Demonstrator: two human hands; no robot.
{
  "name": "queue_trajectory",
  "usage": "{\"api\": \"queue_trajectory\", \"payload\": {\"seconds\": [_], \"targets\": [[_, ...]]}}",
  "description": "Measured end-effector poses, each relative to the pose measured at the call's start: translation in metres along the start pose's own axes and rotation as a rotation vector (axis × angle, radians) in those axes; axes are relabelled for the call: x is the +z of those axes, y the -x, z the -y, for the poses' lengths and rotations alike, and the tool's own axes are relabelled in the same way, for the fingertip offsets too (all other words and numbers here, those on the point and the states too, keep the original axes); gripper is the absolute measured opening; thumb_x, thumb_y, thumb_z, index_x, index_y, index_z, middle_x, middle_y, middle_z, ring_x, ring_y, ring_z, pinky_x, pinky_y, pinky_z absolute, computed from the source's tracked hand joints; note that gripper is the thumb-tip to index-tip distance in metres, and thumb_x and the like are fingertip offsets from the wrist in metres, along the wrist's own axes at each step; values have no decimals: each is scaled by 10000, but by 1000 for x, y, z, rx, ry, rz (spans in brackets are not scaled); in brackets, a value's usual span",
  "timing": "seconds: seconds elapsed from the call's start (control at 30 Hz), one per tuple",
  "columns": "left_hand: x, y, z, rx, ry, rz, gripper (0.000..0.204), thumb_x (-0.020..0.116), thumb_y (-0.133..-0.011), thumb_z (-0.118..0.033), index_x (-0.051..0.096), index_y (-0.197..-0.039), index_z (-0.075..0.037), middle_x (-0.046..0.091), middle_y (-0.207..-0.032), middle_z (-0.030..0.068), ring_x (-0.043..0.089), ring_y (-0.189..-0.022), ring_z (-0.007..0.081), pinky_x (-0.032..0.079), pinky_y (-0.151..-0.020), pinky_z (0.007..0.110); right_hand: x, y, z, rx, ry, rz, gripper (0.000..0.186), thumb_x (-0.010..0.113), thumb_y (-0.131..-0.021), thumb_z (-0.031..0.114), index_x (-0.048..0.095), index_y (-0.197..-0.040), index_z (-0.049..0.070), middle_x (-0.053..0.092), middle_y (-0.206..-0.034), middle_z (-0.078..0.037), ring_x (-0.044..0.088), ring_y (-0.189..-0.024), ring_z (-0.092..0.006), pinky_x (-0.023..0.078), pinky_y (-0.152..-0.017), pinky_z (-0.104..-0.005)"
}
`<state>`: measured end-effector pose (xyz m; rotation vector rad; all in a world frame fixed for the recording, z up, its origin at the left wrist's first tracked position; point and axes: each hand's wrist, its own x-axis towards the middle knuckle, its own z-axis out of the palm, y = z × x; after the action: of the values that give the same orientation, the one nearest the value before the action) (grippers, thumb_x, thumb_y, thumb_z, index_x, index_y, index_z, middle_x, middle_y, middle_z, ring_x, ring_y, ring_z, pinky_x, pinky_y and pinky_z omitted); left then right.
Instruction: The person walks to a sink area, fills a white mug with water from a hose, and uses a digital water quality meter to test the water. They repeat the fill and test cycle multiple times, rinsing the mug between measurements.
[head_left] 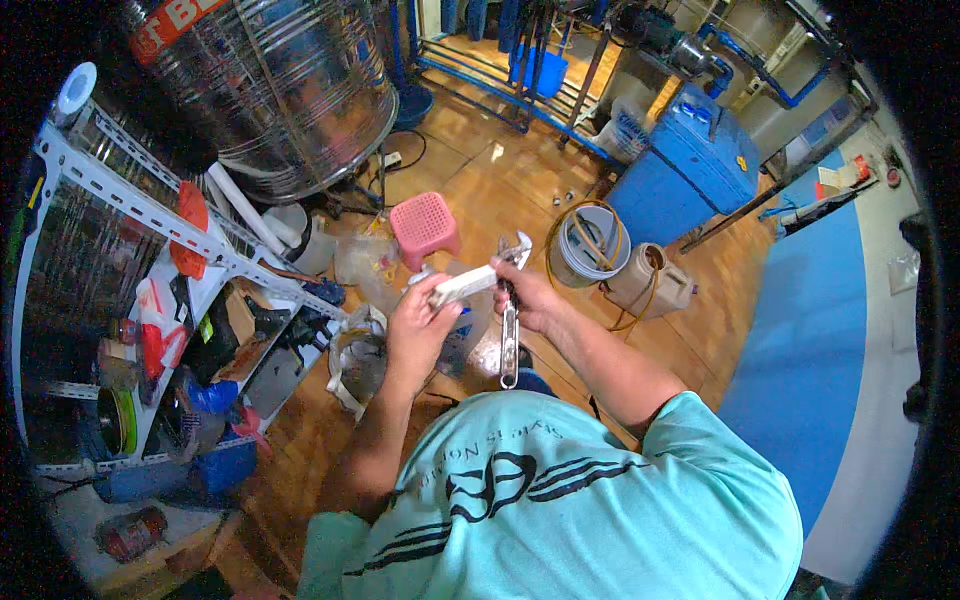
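Observation:
My left hand [413,328] is closed round one end of a white, straight-sided bar [467,287], pinched between thumb and fingers. I cannot make out what kind of part it is. My right hand [533,300] grips an adjustable wrench [510,345]. The wrench's silver handle hangs down below the fingers, and its jaw end sticks up above them. The bar's far end meets my right fingertips beside the wrench; whether the jaw touches it is hidden. Both hands are raised in front of my body, above the floor.
A pink stool [425,228] and clear plastic bags [365,258] lie beyond my hands. To the right stand a grey bucket [566,262] with a hose, a beige jerrycan [668,290] and a blue bin [668,165]. A cluttered metal shelf [235,262] lines the left; a large steel tank [290,100] stands behind.

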<state>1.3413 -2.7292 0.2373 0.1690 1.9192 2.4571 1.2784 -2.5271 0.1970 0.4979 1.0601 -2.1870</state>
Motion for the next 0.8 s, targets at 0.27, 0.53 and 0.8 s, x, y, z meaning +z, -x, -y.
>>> {"api": "queue_trajectory", "payload": {"seconds": [0.27, 0.53, 0.8], "targets": [[111, -125, -16, -45, -100, 219, 436, 608, -847, 77, 487, -1263, 25, 591, -1160, 112, 597, -1055, 174, 488, -899, 266, -58, -16, 111, -6, -210, 64, 248, 615, -914, 316, 550, -913, 77, 528, -675, -7, 468, -518, -95, 416, -463, -244], [209, -250, 12, 209, -484, 287, 445, 728, -797, -73, 570, -1213, -62, 643, -1085, 70, 599, -817, 108, 505, -735, 264, -141, -58, 235, 15, -265, -5, 256, 513, -955, 313, 569, -943, 64, 615, -715, -61, 589, -529, -203, 503, -459, -317], [254, -313, 16, 166, -545, 423, 464, 684, -858, -270, 547, -1237, -42, 638, -1101, 87, 618, -952, 169, 500, -802, 311, -178, -62, 303, -160, -102, 67, 280, 478, -942, 274, 608, -1036, 45, 675, -944, -103, 646, -791, -223, 544, -695, -376]]}}
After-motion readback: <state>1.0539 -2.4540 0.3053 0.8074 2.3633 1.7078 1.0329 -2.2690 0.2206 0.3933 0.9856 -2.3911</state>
